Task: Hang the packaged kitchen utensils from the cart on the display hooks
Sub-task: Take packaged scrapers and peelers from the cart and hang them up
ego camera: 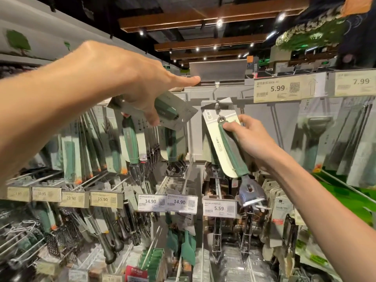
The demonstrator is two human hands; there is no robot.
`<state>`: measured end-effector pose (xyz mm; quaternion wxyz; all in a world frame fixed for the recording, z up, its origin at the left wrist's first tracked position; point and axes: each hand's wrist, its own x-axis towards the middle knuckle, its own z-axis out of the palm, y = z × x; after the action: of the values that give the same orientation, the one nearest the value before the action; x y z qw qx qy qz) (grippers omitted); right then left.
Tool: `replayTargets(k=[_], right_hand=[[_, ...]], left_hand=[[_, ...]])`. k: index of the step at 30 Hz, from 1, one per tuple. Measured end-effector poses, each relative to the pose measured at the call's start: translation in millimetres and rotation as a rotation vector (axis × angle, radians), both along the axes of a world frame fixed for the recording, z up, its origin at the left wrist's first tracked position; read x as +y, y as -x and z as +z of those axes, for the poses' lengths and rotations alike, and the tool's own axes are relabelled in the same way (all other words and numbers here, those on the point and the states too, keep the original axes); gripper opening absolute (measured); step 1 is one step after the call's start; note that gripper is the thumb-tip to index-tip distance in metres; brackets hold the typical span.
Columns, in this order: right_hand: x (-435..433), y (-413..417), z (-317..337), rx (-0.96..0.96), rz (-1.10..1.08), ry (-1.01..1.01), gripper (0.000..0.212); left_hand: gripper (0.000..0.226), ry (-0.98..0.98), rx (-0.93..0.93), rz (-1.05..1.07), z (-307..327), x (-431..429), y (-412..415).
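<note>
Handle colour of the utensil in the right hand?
Dark green handle, on a white backing card; shows best in the head view.

Your left hand (pixel 132 82) was up left, first pack (pixel 173 111) under it. Your right hand (pixel 251 137) was right of it, on second pack (pixel 215 139). Hook (pixel 216 87) was just above second pack. 5.99 tag (pixel 284 88) was right of hook; 5.59 tag (pixel 219 207) below.

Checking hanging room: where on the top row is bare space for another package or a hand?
Bare grey back panel shows between the green-handled utensil package in the left hand and the carded green-handled opener in the right hand, and again under the 5.99 price tag. Rows of green-handled packs at far left are crowded.
</note>
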<state>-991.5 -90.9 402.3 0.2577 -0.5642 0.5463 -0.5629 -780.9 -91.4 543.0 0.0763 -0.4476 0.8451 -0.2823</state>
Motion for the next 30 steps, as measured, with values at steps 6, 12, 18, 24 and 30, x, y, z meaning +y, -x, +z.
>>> replayTargets(k=[6,12,18,24,30], right_hand=[[-29.4,-7.4,-14.6,0.045,-0.07,0.034,0.055],[-48.3,-7.4,-30.7,0.1,-0.261,0.002,0.063],[-7.8,-28.2,-52.7,0.037,-0.152,0.01,0.045],[20.8,-73.2,-48.1,-0.141,0.269,0.06,0.026],[10.3,-102.5,-55.6,-0.153,0.155,0.213,0.033]], left_hand=[[0.124,-0.055,0.073,0.0,-11.8,-8.7,-2.3],[0.123,-0.109,0.24,-0.101,-25.3,-21.5,-10.8],[0.112,-0.145,0.415,-0.261,-38.4,-27.7,-20.0],[0.096,-0.312,0.845,-0.499,-102.1,-22.9,-36.0],[0.055,-0.459,1.521,-0.607,-168.0,-20.2,-41.1]])
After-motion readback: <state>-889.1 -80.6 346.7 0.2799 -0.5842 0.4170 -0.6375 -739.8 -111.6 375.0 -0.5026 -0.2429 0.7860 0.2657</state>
